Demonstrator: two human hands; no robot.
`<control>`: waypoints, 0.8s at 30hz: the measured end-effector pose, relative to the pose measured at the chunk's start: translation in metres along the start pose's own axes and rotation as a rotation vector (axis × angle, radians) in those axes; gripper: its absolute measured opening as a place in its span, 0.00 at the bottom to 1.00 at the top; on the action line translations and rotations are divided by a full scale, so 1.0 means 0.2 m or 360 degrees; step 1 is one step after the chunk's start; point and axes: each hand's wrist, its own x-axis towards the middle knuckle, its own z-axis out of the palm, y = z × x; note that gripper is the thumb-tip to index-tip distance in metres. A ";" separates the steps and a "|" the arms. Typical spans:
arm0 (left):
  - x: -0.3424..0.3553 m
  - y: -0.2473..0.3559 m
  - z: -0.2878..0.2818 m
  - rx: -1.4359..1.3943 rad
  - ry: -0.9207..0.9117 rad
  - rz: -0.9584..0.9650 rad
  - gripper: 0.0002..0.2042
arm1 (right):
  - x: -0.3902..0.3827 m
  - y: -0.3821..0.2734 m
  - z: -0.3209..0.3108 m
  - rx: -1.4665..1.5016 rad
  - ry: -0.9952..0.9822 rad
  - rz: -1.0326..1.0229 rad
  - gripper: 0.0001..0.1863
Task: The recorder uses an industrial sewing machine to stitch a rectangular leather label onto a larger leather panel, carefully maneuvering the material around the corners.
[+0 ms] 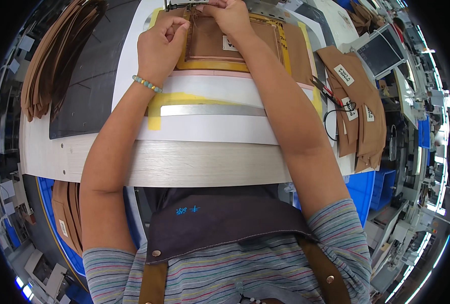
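Observation:
Both my arms reach to the far edge of the table, close to the metal parts of what looks like a sewing machine (180, 6). My left hand (159, 44) is closed, thumb against curled fingers, at the left side of a yellow-edged frame (215, 66). The fingers of my right hand (230, 19) are pinched together near the machine; what either hand holds is too small to make out. Inside the frame lies brown fabric (205, 46) with a white label (229, 44), partly covered by my right wrist.
Stacked brown fabric pieces (63, 55) hang at the far left. On the right are labelled brown pieces (359, 109), scissors (328, 92) and a screen (381, 52). A metal strip (210, 110) and yellow tape (154, 117) lie nearer. Blue bins (360, 195) stand below the table edge.

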 end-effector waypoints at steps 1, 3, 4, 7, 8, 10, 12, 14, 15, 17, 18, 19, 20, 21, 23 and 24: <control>0.00 0.00 0.00 -0.0001 -0.0003 0.0010 0.09 | 0.01 0.00 0.00 0.0003 -0.0004 0.0003 0.14; 0.00 0.00 -0.01 0.0015 0.0000 0.0010 0.09 | 0.02 0.01 0.00 0.0151 -0.0020 0.0146 0.14; 0.00 0.00 0.00 0.0027 0.0004 0.0016 0.09 | 0.02 0.01 0.00 0.0150 -0.0019 0.0146 0.14; 0.00 0.01 0.01 0.0015 0.0015 0.0004 0.09 | 0.03 0.04 -0.03 0.0074 -0.0052 0.0118 0.14; 0.01 0.01 0.02 0.0009 0.0008 0.0010 0.09 | 0.02 0.05 -0.04 -0.0179 -0.0045 0.0100 0.13; 0.00 0.01 0.02 0.0047 -0.0043 -0.0044 0.10 | 0.01 0.04 -0.03 -0.0424 -0.0045 0.0086 0.13; -0.01 -0.02 -0.01 0.0068 -0.0030 -0.0053 0.10 | -0.03 -0.03 0.06 -0.0799 -0.0019 0.0075 0.12; -0.01 -0.02 -0.02 0.0065 -0.0027 -0.0042 0.10 | -0.05 -0.06 0.06 -0.0821 -0.0004 0.0043 0.12; -0.02 -0.02 -0.02 0.0063 -0.0024 -0.0055 0.10 | -0.06 -0.07 0.07 -0.0840 0.0007 0.0014 0.13; 0.00 0.01 0.00 0.0040 -0.0029 -0.0051 0.10 | -0.03 -0.05 0.02 -0.0523 0.0051 -0.0018 0.14; 0.00 0.02 0.02 0.0012 -0.0053 -0.0044 0.10 | -0.02 -0.02 0.00 -0.0199 0.0086 -0.0044 0.14; -0.01 0.02 0.01 0.0000 -0.0068 -0.0051 0.10 | -0.01 -0.02 0.01 -0.0193 0.0075 -0.0041 0.14; -0.01 0.02 0.00 0.0006 -0.0061 -0.0058 0.10 | -0.01 -0.03 0.02 -0.0148 0.0060 -0.0025 0.15; -0.01 0.01 -0.01 0.0013 -0.0063 -0.0060 0.10 | -0.01 -0.03 0.03 -0.0104 0.0047 -0.0010 0.16; 0.00 0.01 0.02 0.0000 -0.0080 -0.0049 0.10 | 0.01 -0.01 0.01 -0.0086 0.0040 -0.0044 0.14; 0.01 0.02 0.03 -0.0007 -0.0065 -0.0015 0.10 | 0.01 0.00 -0.01 -0.0063 0.0029 -0.0078 0.12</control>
